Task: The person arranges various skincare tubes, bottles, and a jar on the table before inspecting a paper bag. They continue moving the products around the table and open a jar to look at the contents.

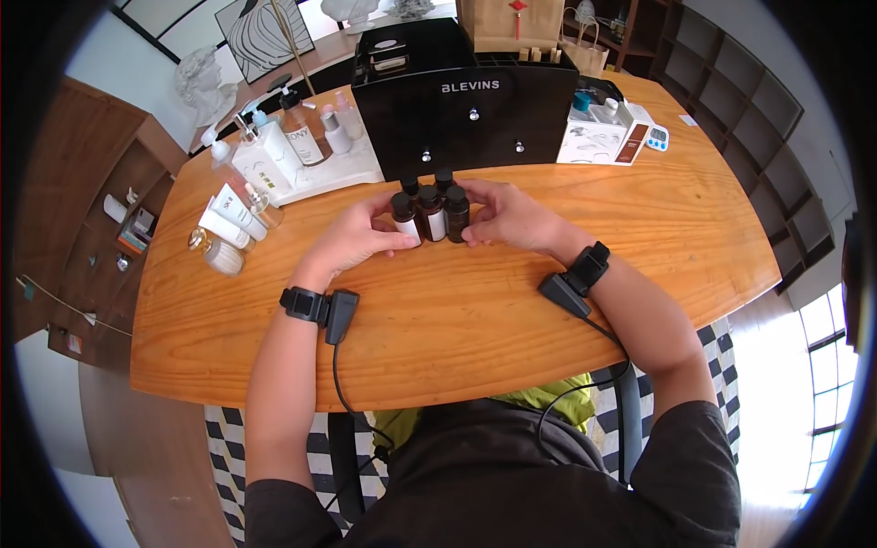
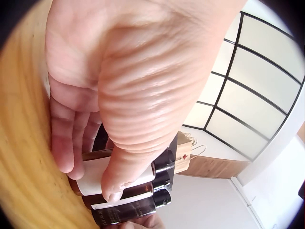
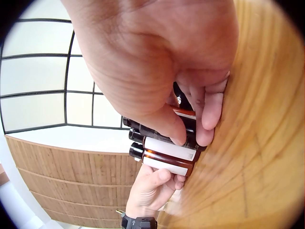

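Several small brown bottles with black caps stand upright in a tight cluster on the wooden table (image 1: 438, 320). The front row holds a left bottle (image 1: 405, 219), a middle one (image 1: 433, 219) with a white label and a dark-labelled right one (image 1: 458, 219). My left hand (image 1: 352, 236) curls round the cluster's left side, its thumb on the front of a white label (image 2: 93, 177). From the right, my right hand (image 1: 519, 217) grips the cluster, thumb against the dark-labelled bottle. In the right wrist view its fingertips (image 3: 206, 136) rest low by the table; the rear bottles are partly hidden.
Behind the bottles stands a black box (image 1: 466, 123) with drawers. A white tray (image 1: 333, 173) of pump bottles is at the back left, with tubes (image 1: 233, 215) and a gold-capped jar (image 1: 219, 254) before it. White boxes (image 1: 598, 137) and a blue timer (image 1: 657, 138) sit at the right.
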`<state>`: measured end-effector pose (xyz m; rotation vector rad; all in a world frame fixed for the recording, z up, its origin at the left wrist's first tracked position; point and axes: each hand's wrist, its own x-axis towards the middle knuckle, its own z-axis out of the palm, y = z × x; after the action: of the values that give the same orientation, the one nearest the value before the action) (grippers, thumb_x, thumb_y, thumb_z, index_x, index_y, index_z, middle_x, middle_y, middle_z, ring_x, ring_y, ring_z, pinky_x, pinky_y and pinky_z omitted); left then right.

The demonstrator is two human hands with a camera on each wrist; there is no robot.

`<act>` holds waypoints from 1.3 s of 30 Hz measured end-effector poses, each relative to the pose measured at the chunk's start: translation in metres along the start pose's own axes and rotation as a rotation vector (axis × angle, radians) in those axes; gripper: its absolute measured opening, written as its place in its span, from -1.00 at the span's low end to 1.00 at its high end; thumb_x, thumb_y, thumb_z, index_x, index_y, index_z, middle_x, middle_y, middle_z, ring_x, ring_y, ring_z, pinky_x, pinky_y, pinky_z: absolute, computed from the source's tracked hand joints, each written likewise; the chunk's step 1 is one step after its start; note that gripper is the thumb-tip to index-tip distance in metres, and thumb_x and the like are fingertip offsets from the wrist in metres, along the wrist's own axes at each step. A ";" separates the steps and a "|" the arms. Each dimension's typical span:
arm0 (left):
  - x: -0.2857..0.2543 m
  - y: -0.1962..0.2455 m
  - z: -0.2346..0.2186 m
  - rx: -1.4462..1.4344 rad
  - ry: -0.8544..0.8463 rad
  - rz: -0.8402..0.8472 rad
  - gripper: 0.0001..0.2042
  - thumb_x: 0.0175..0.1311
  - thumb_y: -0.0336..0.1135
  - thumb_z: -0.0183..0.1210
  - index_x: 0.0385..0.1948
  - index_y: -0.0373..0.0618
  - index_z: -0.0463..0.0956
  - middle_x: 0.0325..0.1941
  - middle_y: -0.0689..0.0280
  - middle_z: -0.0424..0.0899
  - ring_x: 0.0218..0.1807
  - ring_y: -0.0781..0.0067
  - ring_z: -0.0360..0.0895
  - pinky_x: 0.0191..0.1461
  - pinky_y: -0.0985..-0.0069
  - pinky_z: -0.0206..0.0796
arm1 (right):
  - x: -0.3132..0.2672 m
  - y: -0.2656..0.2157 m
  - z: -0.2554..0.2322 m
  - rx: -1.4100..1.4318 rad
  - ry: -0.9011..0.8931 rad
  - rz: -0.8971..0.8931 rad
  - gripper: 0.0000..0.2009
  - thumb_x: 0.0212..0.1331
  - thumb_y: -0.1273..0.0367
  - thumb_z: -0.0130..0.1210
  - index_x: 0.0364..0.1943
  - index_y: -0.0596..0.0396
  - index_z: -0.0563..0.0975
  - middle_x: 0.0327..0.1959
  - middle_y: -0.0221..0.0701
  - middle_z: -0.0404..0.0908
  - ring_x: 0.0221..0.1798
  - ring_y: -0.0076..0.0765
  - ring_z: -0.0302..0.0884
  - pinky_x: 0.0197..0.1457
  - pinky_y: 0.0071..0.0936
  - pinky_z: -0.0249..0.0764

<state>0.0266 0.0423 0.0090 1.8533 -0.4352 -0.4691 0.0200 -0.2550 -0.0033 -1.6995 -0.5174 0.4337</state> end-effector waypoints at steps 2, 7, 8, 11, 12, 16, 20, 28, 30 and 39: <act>-0.001 0.002 0.001 0.007 0.013 0.004 -0.34 0.25 -0.32 0.53 0.40 -0.26 0.50 0.05 0.30 0.78 -0.19 0.62 0.67 -0.16 0.59 0.52 | 0.000 -0.001 0.002 0.032 0.005 0.001 -0.19 0.23 0.64 0.23 0.64 0.12 0.28 0.33 -0.32 0.65 -0.26 -0.62 0.60 -0.17 -0.60 0.53; -0.002 0.002 0.002 0.031 0.023 -0.016 -0.44 0.23 -0.28 0.55 0.25 -0.23 0.60 -0.03 0.33 0.78 -0.18 0.61 0.66 -0.14 0.56 0.53 | 0.001 0.003 0.000 -0.015 -0.002 -0.007 -0.21 0.25 0.56 0.33 0.63 0.05 0.33 0.31 -0.29 0.69 -0.17 -0.55 0.69 -0.08 -0.54 0.61; -0.002 0.003 0.002 0.057 0.034 -0.049 -0.48 0.22 -0.27 0.56 0.19 -0.22 0.63 -0.06 0.35 0.78 -0.18 0.60 0.66 -0.14 0.55 0.54 | 0.000 0.002 0.001 -0.033 0.004 -0.012 -0.20 0.25 0.54 0.34 0.63 0.04 0.33 0.32 -0.30 0.69 -0.17 -0.56 0.68 -0.05 -0.53 0.61; -0.001 0.000 0.004 0.092 0.021 -0.001 -0.53 0.20 -0.23 0.58 0.10 -0.20 0.66 -0.11 0.37 0.77 -0.18 0.60 0.65 -0.14 0.54 0.53 | -0.001 -0.002 0.004 -0.051 0.002 -0.020 -0.22 0.25 0.61 0.33 0.61 0.09 0.34 0.28 -0.47 0.70 -0.25 -0.69 0.50 -0.09 -0.60 0.52; -0.001 0.000 0.004 0.093 0.021 -0.001 -0.53 0.20 -0.23 0.58 0.10 -0.20 0.66 -0.11 0.37 0.77 -0.18 0.60 0.65 -0.14 0.54 0.53 | 0.000 -0.001 0.004 -0.050 0.002 -0.020 -0.22 0.25 0.61 0.33 0.61 0.09 0.34 0.28 -0.47 0.70 -0.25 -0.69 0.50 -0.09 -0.60 0.52; -0.002 0.008 0.011 0.164 0.042 0.016 -0.53 0.20 -0.24 0.59 0.08 -0.21 0.65 -0.10 0.37 0.75 -0.12 0.59 0.65 -0.03 0.55 0.53 | -0.001 -0.004 0.005 -0.066 0.008 -0.005 -0.21 0.25 0.61 0.34 0.62 0.09 0.34 0.30 -0.47 0.69 -0.24 -0.71 0.50 -0.05 -0.61 0.53; 0.001 0.003 0.017 0.131 0.066 0.068 -0.51 0.17 -0.22 0.61 0.09 -0.19 0.66 -0.09 0.37 0.75 -0.07 0.52 0.65 0.09 0.50 0.53 | 0.000 0.000 0.005 -0.026 0.003 -0.020 -0.20 0.24 0.62 0.35 0.62 0.12 0.33 0.33 -0.44 0.67 -0.23 -0.71 0.50 -0.04 -0.62 0.54; 0.001 0.005 0.025 0.155 0.082 0.144 -0.54 0.15 -0.24 0.63 0.02 -0.17 0.67 -0.14 0.39 0.76 -0.10 0.52 0.64 0.08 0.49 0.51 | 0.002 0.004 0.003 -0.052 -0.008 -0.014 -0.18 0.21 0.60 0.40 0.61 0.16 0.33 0.30 -0.47 0.67 -0.18 -0.71 0.54 -0.03 -0.63 0.55; 0.001 0.005 0.024 0.180 0.076 0.159 -0.55 0.14 -0.24 0.63 0.01 -0.17 0.67 -0.15 0.39 0.76 -0.11 0.52 0.63 0.08 0.48 0.50 | 0.002 0.005 0.002 -0.058 -0.010 -0.023 -0.18 0.21 0.59 0.41 0.61 0.15 0.33 0.27 -0.48 0.68 -0.17 -0.71 0.55 -0.04 -0.63 0.54; 0.000 0.003 0.026 0.210 0.062 0.150 -0.48 0.12 -0.22 0.64 0.09 -0.17 0.65 -0.09 0.34 0.78 -0.05 0.44 0.66 0.15 0.43 0.50 | 0.002 0.007 0.003 -0.106 -0.041 -0.035 -0.27 0.10 0.43 0.49 0.45 0.09 0.52 0.22 -0.41 0.76 -0.20 -0.57 0.56 -0.04 -0.50 0.52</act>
<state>0.0130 0.0202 0.0045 2.0129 -0.5955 -0.2714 0.0204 -0.2522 -0.0105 -1.7837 -0.6083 0.4231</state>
